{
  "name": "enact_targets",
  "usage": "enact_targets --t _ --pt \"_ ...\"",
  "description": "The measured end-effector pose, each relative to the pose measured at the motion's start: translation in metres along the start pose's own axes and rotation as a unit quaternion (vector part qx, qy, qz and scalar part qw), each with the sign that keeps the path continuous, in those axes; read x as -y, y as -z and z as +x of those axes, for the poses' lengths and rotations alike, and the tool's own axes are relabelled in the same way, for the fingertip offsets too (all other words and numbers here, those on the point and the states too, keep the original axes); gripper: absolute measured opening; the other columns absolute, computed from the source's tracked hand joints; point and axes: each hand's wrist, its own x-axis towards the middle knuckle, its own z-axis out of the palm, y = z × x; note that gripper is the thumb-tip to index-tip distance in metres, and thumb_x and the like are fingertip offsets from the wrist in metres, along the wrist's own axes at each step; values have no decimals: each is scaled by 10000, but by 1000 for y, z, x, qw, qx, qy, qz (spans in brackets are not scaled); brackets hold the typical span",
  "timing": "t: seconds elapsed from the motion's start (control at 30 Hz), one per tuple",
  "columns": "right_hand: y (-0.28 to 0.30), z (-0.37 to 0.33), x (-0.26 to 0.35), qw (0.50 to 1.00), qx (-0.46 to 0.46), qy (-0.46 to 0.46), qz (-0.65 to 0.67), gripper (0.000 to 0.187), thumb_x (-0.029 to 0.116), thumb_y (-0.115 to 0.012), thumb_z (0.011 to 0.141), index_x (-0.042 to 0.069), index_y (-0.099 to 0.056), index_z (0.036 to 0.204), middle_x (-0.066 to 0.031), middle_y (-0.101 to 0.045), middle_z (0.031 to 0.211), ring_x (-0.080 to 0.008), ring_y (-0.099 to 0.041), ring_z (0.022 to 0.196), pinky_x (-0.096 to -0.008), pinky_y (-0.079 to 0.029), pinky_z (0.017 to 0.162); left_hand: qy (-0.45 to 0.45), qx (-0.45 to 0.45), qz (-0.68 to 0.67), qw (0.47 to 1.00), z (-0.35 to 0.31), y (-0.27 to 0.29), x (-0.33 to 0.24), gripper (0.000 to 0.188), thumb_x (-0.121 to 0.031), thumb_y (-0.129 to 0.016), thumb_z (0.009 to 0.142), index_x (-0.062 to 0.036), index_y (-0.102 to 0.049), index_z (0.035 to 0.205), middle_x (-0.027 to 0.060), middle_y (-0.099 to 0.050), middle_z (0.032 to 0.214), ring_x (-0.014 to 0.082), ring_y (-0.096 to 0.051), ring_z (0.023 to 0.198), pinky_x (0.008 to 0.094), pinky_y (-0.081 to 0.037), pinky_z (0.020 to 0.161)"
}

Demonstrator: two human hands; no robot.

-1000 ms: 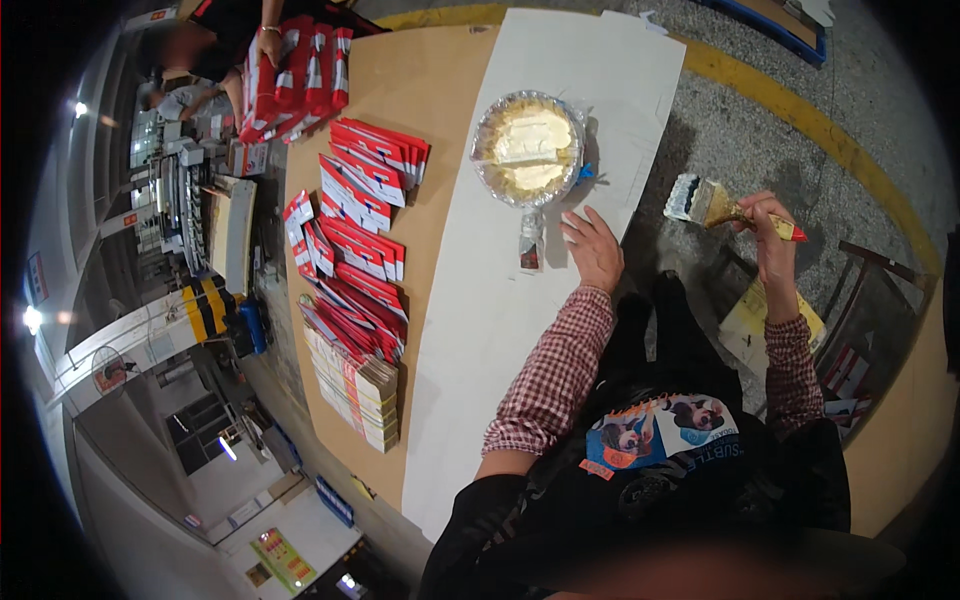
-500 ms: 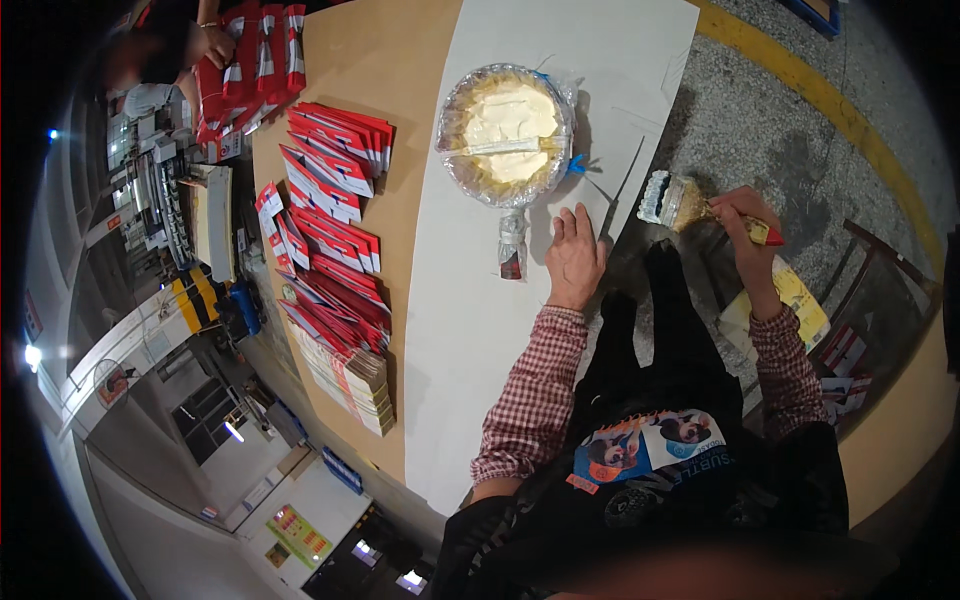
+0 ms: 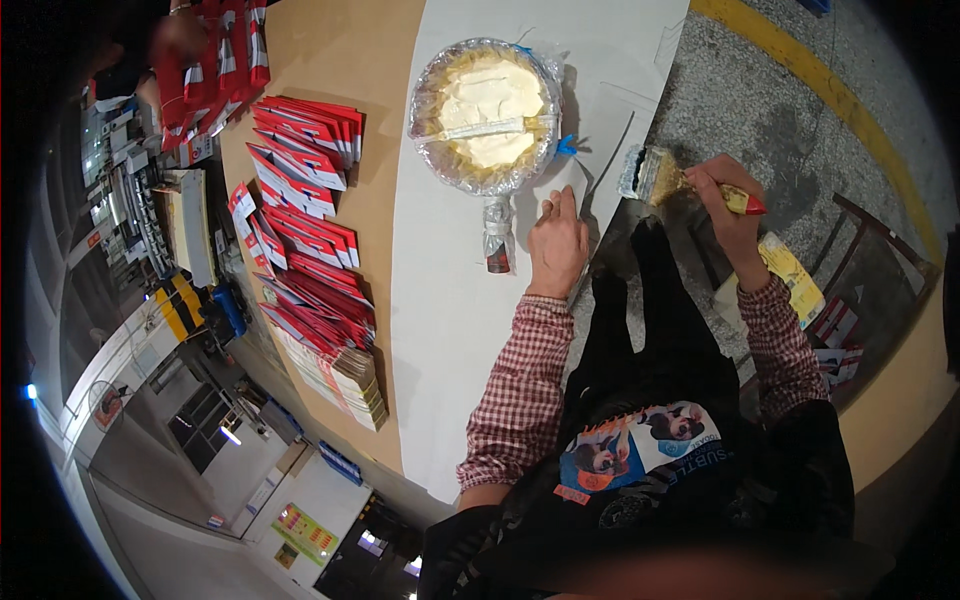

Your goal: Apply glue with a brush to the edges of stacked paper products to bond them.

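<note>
Your right hand grips a paintbrush by its red handle, fingers wrapped tight around it. The brush lies almost level, handle to your right and the pale bristles pointing left, held off the table edge above the grey floor. The bristles aim toward the bowl, a round foil-lined dish of cream-coloured paste that sits on the white sheet up and to the left of the brush, near but apart. Your left hand rests flat on the sheet just below the bowl, fingers extended and together, holding nothing; it is the nearer hand to the bowl. Stacks of red folded cards lie further left on the table. Compared with half a second ago, the brush sits closer to the sheet's edge and the bowl.
</note>
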Motion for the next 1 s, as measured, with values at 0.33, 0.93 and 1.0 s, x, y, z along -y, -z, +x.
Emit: enact_targets --t 0.33,0.93,1.0 --pt "-10 -11 -1 1000 7 -23 13 54 -7 -595 831 -14 -626 787 -51 -604 750 -115 -554 667 -265 -429 598 41 99 -4 994 5 11 -2 503 -59 -589 774 56 -428 1236 306 -538 1181 393 -584 1016 412 -527 789" --pt "-5 -8 0 996 24 -60 58 65 -22 -607 819 -3 -640 766 -45 -604 751 -120 -546 667 -269 -428 606 -11 12 -5 1000 3 7 1 410 -25 -543 797 38 -463 1194 281 -605 879 393 -619 686 435 -509 603" --pt "-3 4 4 999 -28 -27 5 64 -25 -611 814 -6 -630 756 -43 -595 740 -117 -540 660 -267 -421 599 -9 19 -5 1000 4 9 0 416 -27 -545 795 36 -463 1198 281 -604 885 390 -620 687 433 -509 603"
